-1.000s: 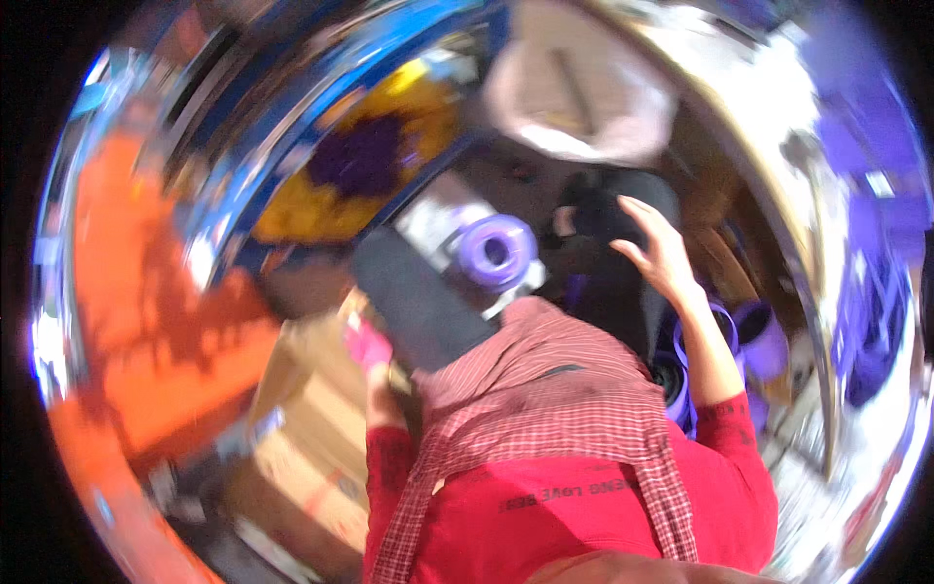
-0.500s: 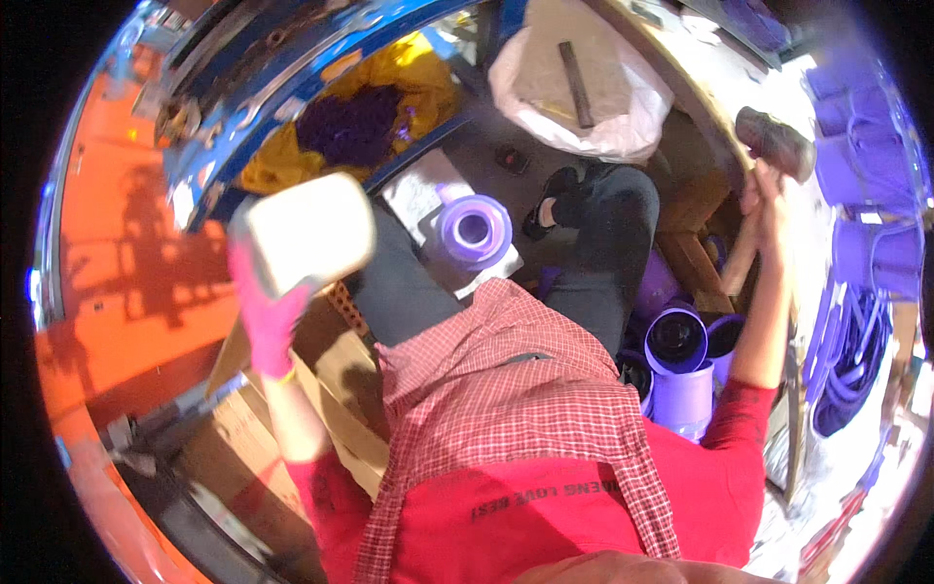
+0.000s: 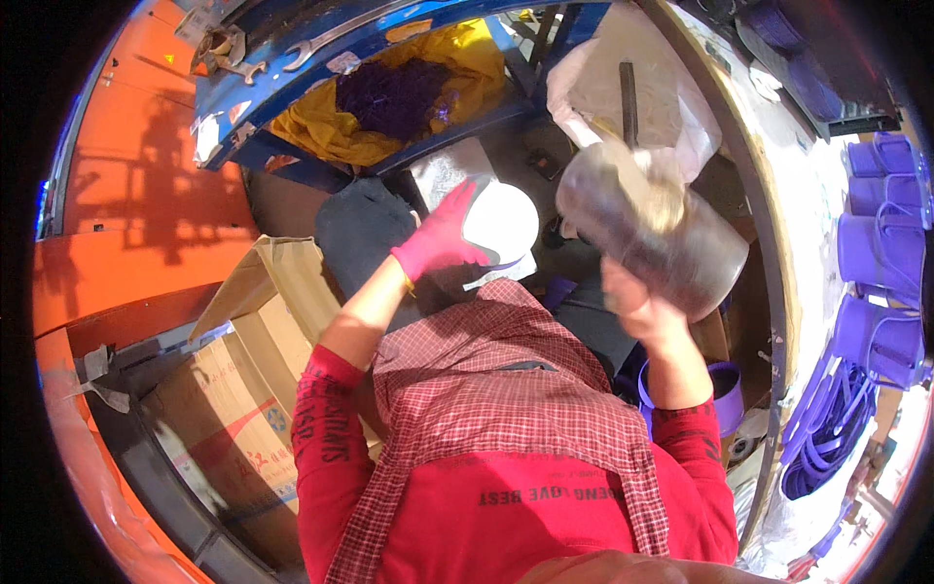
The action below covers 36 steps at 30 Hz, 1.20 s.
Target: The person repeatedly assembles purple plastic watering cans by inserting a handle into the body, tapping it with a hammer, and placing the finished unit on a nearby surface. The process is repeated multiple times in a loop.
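Note:
My left hand (image 3: 440,238), in a pink glove, is closed around the side of a white, rounded block (image 3: 504,224) between my knees. A thin purple edge shows below the block; whatever is under it is otherwise hidden. My bare right hand (image 3: 637,304) is blurred and wrapped round the handle of a mallet. The mallet's large, dark cylindrical head (image 3: 671,243) is raised to the right of the block, apart from it and smeared by motion. Most of the handle is hidden.
Cardboard boxes (image 3: 233,399) stand at my left. Ahead, a blue bench (image 3: 389,39) carries wrenches above a yellow sack (image 3: 341,127) with purple scraps. A white sack (image 3: 671,107) stands beyond the mallet. Purple bucket-like parts (image 3: 880,253) line the right-hand table.
My left hand has brought the white block rightward over the purple round part, which it now covers. My right hand has swung the mallet from the right-hand table toward the middle.

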Available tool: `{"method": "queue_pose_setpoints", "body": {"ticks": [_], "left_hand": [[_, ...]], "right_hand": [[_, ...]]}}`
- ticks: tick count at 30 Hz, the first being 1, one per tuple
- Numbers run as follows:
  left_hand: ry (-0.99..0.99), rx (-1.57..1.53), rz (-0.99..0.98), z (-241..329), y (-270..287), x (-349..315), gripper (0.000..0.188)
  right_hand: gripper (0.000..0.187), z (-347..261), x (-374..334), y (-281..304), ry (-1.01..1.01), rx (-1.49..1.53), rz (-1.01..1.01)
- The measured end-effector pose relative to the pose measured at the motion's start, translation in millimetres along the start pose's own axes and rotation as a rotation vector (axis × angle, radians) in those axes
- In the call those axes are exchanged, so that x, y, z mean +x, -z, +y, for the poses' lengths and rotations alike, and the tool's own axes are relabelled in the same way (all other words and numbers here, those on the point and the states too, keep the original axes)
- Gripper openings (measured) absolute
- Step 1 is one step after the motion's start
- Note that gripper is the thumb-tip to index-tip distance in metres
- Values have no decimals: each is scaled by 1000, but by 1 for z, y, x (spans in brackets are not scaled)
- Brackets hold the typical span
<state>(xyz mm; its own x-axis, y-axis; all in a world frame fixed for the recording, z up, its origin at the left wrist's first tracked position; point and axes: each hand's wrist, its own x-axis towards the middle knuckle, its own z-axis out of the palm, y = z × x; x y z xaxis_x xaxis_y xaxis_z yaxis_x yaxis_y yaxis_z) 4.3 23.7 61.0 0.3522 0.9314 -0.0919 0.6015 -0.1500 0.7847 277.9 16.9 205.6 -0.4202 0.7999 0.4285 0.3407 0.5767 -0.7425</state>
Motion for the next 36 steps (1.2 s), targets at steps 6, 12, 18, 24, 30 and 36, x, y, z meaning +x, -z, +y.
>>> {"method": "queue_pose_setpoints", "body": {"ticks": [6, 12, 18, 24, 30, 36], "left_hand": [[-190, -236, -4, -3, -6, -4, 106], [-183, 6, 15, -15, -12, -3, 108], [-214, 77, 118, -10, -8, -9, 114], [-171, 601, 64, 52, -3, 4, 114], [-269, 435, 21, 74, 30, 3, 97], [71, 287, 883, 17, 129, -107, 91]], "right_hand": [[44, 34, -4, -65, -330, -480, -436], [49, 35, -23, -59, -327, -345, -524], [51, 41, -28, -77, -394, -376, -509], [31, 33, -20, 48, -348, -507, 104], [45, 99, -50, 248, -447, -1255, 484], [35, 89, -92, 255, -461, -1438, 457]]}}
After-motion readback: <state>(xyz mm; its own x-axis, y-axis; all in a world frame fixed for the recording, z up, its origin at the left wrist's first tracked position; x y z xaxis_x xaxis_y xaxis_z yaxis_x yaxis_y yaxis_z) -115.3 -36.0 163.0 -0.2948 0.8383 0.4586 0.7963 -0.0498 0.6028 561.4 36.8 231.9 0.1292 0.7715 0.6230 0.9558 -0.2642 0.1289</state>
